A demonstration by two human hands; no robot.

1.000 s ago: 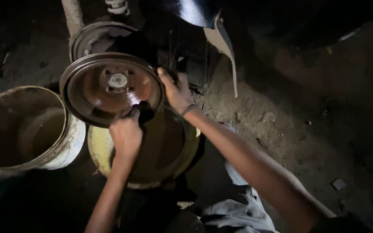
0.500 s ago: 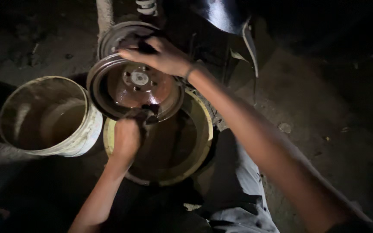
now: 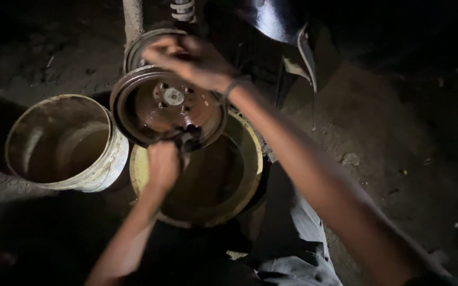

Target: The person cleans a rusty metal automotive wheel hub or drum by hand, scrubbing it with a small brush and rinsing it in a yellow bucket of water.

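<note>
Rusty brake drum (image 3: 168,106) hangs above a yellow-rimmed basin (image 3: 250,159), beside a dirty white bucket (image 3: 64,143). Left hand (image 3: 163,163) clenches its lower rim; right hand (image 3: 192,58) curls over the top edge, steadying it, probably so drips land in the basin.

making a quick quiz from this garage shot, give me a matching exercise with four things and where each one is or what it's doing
Things:
1. left hand
2. right hand
3. white bucket
4. yellow basin

Places or states:
A. lies under the rusty brake drum, on the ground
B. rests on the drum's top edge
C. grips the drum's bottom edge
D. stands to the left of the drum, holding some liquid

Pairs: 1-C, 2-B, 3-D, 4-A
</note>
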